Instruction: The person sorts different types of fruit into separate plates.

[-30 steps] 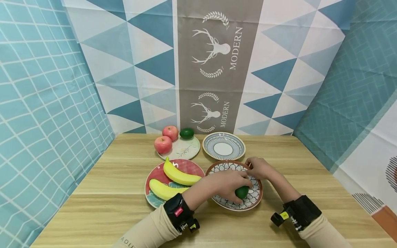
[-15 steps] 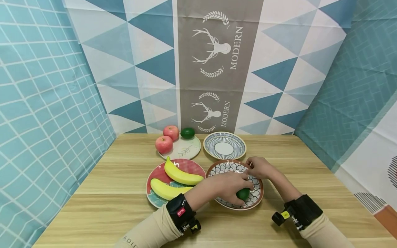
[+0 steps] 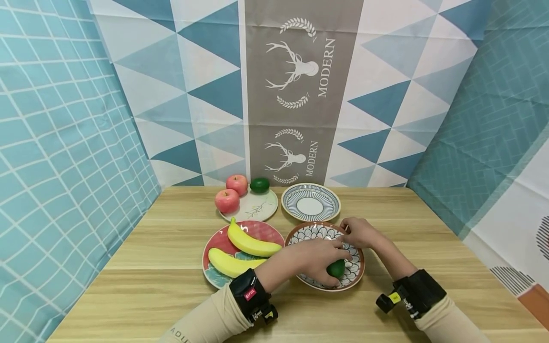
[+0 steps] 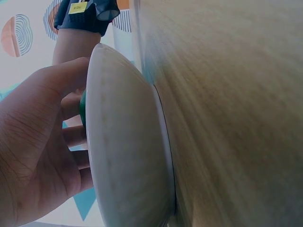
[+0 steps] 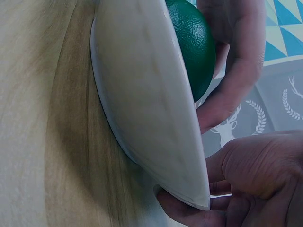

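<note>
In the head view, a dark green avocado (image 3: 336, 269) sits in a deep plate (image 3: 315, 230) with a brown rim and a petal pattern. My left hand (image 3: 319, 259) reaches over the plate's near left side, thumb and fingers curled round the avocado. At the far right rim, my right hand (image 3: 359, 232) pinches the plate. The right wrist view shows its thumb above and fingers below that rim, and part of the avocado (image 5: 191, 49) by the left hand's fingers. From the left wrist, the plate's pale outer wall (image 4: 128, 142) hides most of the avocado.
To the left, two bananas (image 3: 246, 242) lie on a red and teal plate (image 3: 268, 228). Behind it, a pale plate (image 3: 261, 209) carries two apples (image 3: 227, 201) and another avocado (image 3: 259, 185). A blue-striped plate (image 3: 310, 206) stands at the back, near the patterned cloth wall.
The view has shifted slightly. Both hands keep their places, the left at the avocado and the right on the plate's rim.
</note>
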A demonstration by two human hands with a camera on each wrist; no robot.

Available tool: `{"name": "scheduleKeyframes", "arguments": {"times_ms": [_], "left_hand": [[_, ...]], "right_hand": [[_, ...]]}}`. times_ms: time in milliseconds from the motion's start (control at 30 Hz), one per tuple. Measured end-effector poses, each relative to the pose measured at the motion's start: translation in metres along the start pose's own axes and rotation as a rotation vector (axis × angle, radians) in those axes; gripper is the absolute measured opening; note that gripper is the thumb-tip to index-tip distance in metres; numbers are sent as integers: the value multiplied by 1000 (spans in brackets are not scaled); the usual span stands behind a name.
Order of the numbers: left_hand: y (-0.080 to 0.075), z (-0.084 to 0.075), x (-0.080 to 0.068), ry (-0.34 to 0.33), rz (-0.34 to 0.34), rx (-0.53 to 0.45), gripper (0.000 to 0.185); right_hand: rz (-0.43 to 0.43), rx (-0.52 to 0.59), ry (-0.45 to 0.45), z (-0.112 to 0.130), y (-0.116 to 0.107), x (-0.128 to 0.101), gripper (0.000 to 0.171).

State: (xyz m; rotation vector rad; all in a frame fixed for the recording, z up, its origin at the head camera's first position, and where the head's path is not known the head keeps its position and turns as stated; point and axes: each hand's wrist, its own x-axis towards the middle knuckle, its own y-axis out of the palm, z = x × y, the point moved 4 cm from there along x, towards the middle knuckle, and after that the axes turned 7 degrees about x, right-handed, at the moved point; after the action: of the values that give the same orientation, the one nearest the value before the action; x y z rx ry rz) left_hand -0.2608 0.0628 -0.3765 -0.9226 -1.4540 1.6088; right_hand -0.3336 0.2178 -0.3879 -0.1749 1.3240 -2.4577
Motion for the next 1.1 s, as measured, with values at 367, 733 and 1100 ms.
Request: {"name": "scheduleKeyframes", "arguments": {"times_ms": [367,733,1100], "left_hand": [[-2,4,-3,-23,3,-24,71],[-15,19,-13,-67,-25,-37,80],[-38,44,-29,-101,-83,-86,83]], "right_hand": [[5,-8,4,-1,0,1,14],[5,-14,-7,-2,1,3,12],[12,-4,21,0,0,3,17]]}}
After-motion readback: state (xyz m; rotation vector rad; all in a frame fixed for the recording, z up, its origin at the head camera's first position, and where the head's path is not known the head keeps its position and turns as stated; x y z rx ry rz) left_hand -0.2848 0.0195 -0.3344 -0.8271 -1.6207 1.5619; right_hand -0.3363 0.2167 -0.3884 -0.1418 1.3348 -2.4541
